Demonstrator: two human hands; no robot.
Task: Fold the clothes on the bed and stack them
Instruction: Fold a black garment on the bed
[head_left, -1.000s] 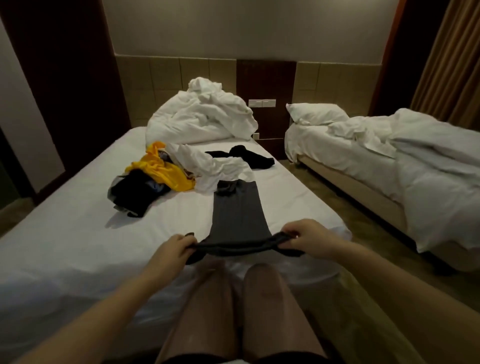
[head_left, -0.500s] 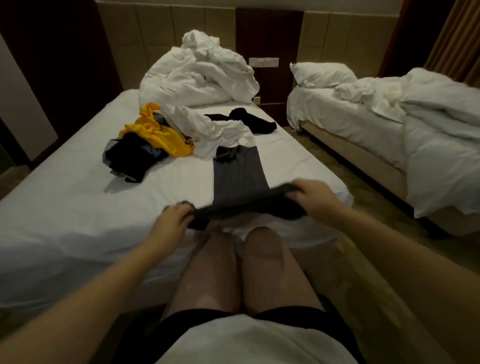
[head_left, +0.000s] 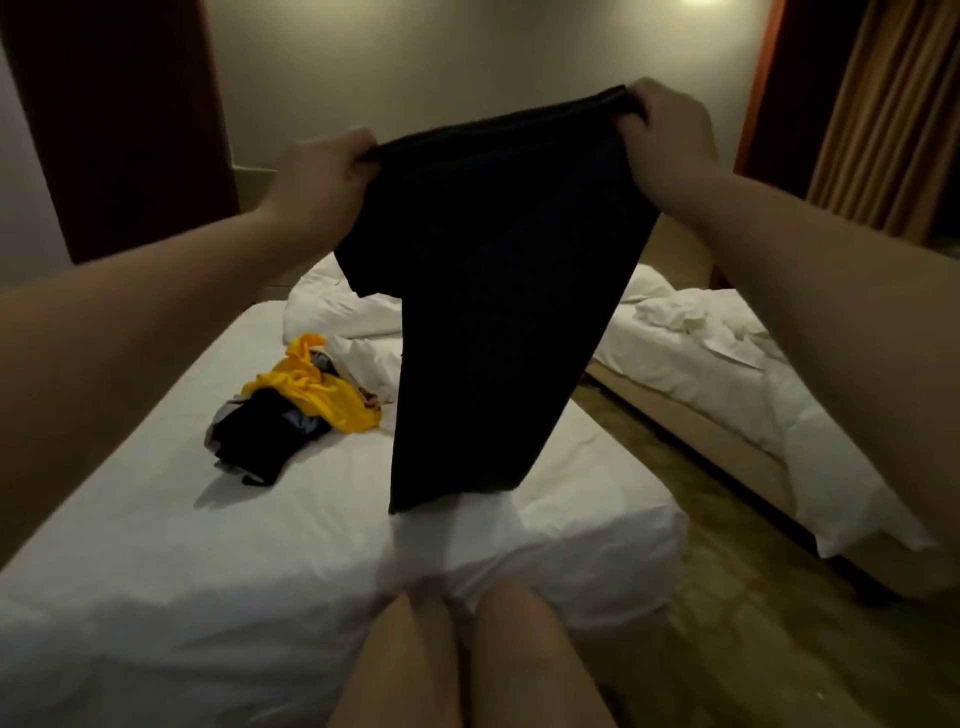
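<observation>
I hold a dark grey pair of trousers up in the air by its waistband, and it hangs down over the near bed. My left hand grips the waistband's left end. My right hand grips its right end, a little higher. Behind the trousers, a pile of unfolded clothes lies on the bed: a yellow garment on top of a black garment, with a white garment beside them. The hanging trousers hide part of the pile.
A crumpled white duvet lies at the head of the near bed. A second bed with rumpled white bedding stands to the right across a strip of floor. Curtains hang at the far right. My bare knees touch the bed's foot.
Both hands have lifted the trousers by the waistband from lying flat on the bed to hanging in the air at head height. The camera has tilted upward.
</observation>
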